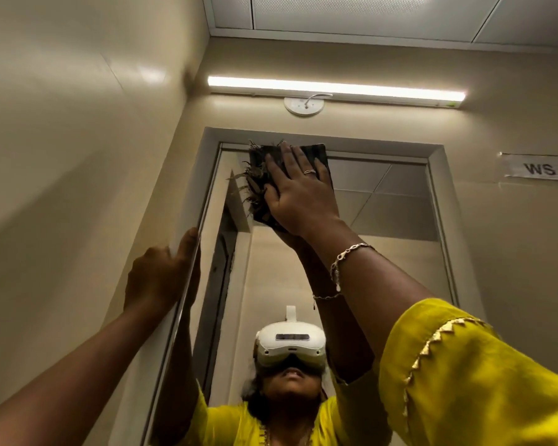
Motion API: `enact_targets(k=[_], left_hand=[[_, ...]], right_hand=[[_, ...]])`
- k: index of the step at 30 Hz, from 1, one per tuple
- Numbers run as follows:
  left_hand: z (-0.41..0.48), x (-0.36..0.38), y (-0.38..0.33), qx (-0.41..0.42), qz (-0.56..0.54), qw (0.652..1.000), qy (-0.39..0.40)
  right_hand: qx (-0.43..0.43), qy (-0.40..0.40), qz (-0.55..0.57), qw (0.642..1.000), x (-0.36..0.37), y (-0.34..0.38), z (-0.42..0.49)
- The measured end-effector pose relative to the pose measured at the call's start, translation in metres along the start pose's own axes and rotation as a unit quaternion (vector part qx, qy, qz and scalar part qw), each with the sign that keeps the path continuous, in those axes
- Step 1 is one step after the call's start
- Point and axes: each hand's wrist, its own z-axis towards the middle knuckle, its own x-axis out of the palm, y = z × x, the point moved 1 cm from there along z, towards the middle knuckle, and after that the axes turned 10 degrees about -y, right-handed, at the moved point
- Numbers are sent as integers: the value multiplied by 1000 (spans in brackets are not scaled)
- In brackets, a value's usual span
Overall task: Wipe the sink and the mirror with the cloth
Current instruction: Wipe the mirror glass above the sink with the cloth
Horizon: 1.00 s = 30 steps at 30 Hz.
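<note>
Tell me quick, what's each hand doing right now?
Left hand: gripping the left edge of the mirror.
Right hand: open, fingers spread, pressing the dark cloth flat against the mirror's top.

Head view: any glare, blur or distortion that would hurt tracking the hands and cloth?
Head view: the long white tube light above the framed wall mirror is blown out and throws sheen on the glossy beige left wall; wide-angle bending stretches the yellow sleeve; the dark frayed cloth under the right hand is underexposed; the left hand looks soft.
</note>
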Motion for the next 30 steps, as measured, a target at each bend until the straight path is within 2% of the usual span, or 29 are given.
enact_targets(k=[5,17,30], left_hand=[[-3,-5,1,-13,17,1000,5],[-11,-9,2,-55,7,998,23],[-45,-18,25,-73,-19,996,45]], right_hand=[[16,0,-14,1000,-8,-35,-16],[133,13,-62,989,-33,-116,-44],[214,-5,-85,973,-37,-118,-60]])
